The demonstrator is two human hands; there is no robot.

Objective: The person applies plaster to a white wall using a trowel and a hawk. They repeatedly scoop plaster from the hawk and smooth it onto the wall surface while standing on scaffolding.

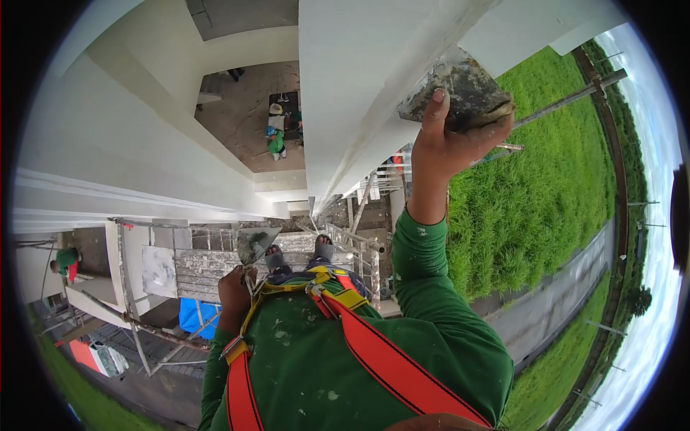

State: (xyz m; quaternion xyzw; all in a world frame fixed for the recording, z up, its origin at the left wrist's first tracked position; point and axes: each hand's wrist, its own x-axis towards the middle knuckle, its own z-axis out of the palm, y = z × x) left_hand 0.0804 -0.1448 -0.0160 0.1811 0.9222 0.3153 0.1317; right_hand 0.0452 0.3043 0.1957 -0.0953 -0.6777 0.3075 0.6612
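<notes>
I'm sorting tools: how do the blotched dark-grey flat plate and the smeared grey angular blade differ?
The plate is raised by the white wall in the right hand; the blade is held low in the left hand. The plate looks larger in view than the blade. Both are stained.

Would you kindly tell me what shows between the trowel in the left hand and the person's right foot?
In the head view, the person's left foot, in a sandal, shows between the trowel in the left hand and the right foot.
</notes>
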